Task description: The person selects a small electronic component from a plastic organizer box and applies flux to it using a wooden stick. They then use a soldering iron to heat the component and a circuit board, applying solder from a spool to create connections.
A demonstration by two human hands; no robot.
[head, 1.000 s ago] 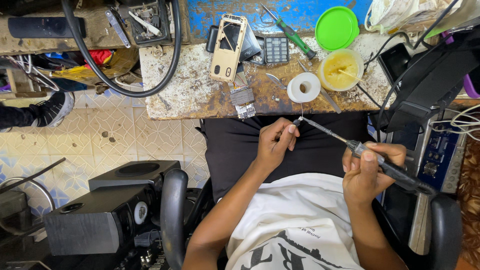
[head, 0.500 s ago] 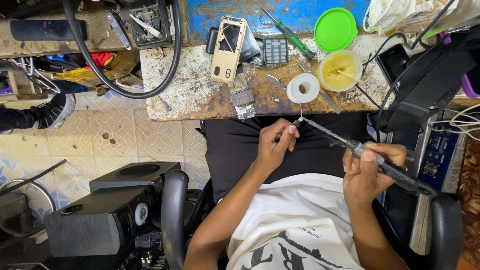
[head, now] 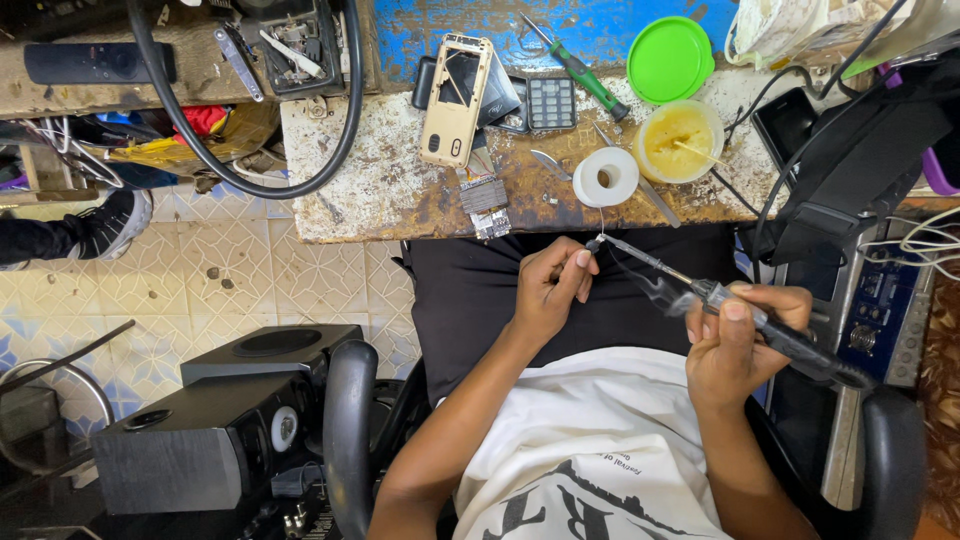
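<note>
Holding steady: almost nothing differs from half a second ago; both hands and the tool sit where they were, above the lap just below the bench (head: 400, 190) edge.
Right hand (head: 735, 335): fingers clamped around the dark handle of a soldering iron (head: 720, 300), thumb laid along the top.
Iron's long axis: runs diagonally, handle low at the right, thin metal tip pointing up and to the left, ending near the left hand's fingertips.
Left hand (head: 555, 290): fingers pinched together on something small at the iron's tip, perhaps a wire end; it is too small to make out.
Solder: a white spool (head: 606, 177) rests on the bench edge, and a fine thread seems to drop from it towards the tip.
Smoke: a faint grey wisp hangs beside the iron's shaft.
On the bench: a gold phone frame (head: 455, 100) with a small circuit board (head: 485, 198) below it, a green-handled screwdriver (head: 585, 75), a keypad (head: 551, 103), a tub of yellow paste (head: 680, 140) and its green lid (head: 671, 58).
Floor, left: black speaker boxes (head: 215, 420) on patterned tile.
</note>
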